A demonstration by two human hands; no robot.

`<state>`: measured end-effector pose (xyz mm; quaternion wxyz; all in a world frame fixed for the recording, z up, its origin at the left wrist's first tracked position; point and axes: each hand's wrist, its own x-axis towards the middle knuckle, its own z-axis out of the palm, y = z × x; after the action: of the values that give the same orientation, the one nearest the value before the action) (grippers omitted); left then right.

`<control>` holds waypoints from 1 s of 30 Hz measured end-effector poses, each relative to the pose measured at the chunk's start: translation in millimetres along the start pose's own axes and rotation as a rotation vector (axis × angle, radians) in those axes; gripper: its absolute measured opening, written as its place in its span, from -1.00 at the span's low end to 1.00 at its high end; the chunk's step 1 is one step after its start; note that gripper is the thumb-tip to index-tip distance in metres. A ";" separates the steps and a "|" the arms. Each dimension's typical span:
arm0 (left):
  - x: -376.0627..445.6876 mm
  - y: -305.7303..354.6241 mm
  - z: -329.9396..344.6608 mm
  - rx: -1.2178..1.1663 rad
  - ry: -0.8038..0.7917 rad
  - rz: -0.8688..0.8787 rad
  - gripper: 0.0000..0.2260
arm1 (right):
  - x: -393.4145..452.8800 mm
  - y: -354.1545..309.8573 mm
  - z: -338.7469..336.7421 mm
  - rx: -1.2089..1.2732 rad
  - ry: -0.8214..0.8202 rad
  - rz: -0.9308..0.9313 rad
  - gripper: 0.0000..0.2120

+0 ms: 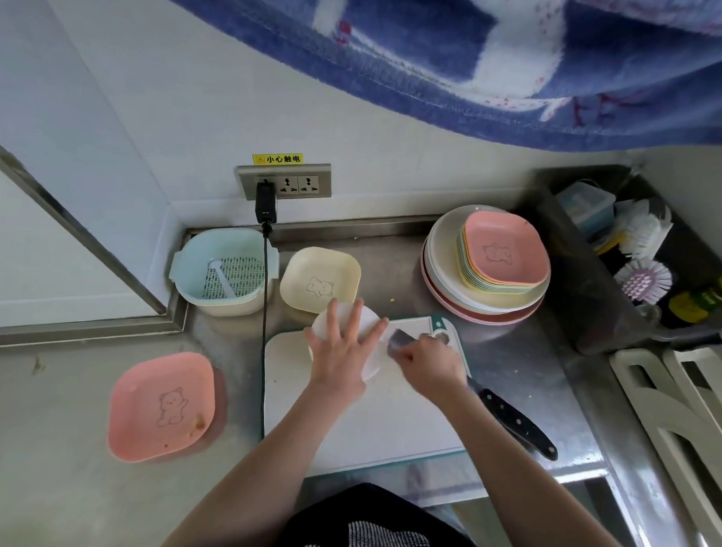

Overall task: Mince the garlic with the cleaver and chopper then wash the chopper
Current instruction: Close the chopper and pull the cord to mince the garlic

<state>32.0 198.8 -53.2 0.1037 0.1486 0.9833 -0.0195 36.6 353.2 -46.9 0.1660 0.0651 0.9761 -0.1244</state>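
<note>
A white round chopper (pixel 319 327) stands at the far end of the white cutting board (pixel 369 430). My left hand (pixel 341 355) presses flat on its lid with fingers spread. My right hand (pixel 428 361) grips a small grey pull handle (pixel 400 340) right beside the chopper. The handle looks blurred. The cleaver (pixel 514 422) lies on the board's right edge with its black riveted handle pointing toward me; my right forearm hides its blade. No garlic is visible.
Behind the board are a yellow bear dish (pixel 319 279) and a blue strainer basket (pixel 223 271). A black power cable (pixel 264 310) runs down past the board's left edge. A pink dish (pixel 163 405) sits left, stacked plates (pixel 488 262) back right, a sink (pixel 590 283) with brushes far right.
</note>
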 end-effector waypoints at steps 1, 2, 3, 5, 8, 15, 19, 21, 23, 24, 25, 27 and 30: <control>0.2 -0.7 0.3 -0.004 0.002 0.005 -0.11 | 1.1 16.3 -1.5 -0.003 0.032 0.107 -0.61; 0.6 -1.3 0.2 -0.016 0.001 -0.004 -0.10 | 1.3 34.5 -3.1 0.011 0.053 0.238 -0.62; 1.3 -1.4 -0.1 -0.034 -0.003 -0.020 -0.09 | 0.2 51.5 -5.8 0.030 0.063 0.369 -0.64; 2.0 0.0 -0.7 -0.056 -0.013 -0.037 -0.09 | -1.4 74.8 -9.9 0.036 0.061 0.543 -0.69; 3.7 0.5 -0.2 -0.066 -0.019 -0.045 -0.09 | -0.1 61.3 -10.2 0.004 -0.024 0.521 -0.65; 4.2 -1.4 2.1 -0.095 -0.028 -0.070 -0.11 | 2.0 -22.7 -6.3 0.056 -0.138 -0.042 -0.60; 3.0 -10.0 4.7 -0.137 -0.047 -0.073 -0.08 | 8.2 54.7 -9.6 0.085 -0.043 0.343 -0.56; 2.7 -11.4 3.5 -0.146 -0.069 -0.090 -0.07 | -1.4 98.7 -18.3 0.099 0.012 0.583 -0.60; 3.0 -9.5 2.6 -0.141 -0.073 -0.083 -0.07 | -6.2 115.3 -18.7 0.115 -0.008 0.692 -0.57; 3.6 -8.6 3.1 -0.142 -0.071 -0.081 -0.07 | -4.4 111.3 -14.9 0.150 -0.036 0.661 -0.56; 4.1 -7.7 3.3 -0.143 -0.070 -0.083 -0.07 | -1.9 98.5 -11.5 0.203 -0.085 0.578 -0.59; 3.1 -6.7 2.4 -0.142 -0.076 -0.089 -0.07 | 2.1 57.5 -4.7 0.328 -0.221 0.338 -0.64; 0.5 -6.4 1.9 -0.121 -0.065 -0.078 -0.10 | -2.2 -8.0 -1.0 0.307 -0.298 0.036 -0.55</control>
<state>30.0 192.7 -55.1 0.1437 0.1029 0.9838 0.0313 37.0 345.7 -43.4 0.2989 0.0879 0.9090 -0.2768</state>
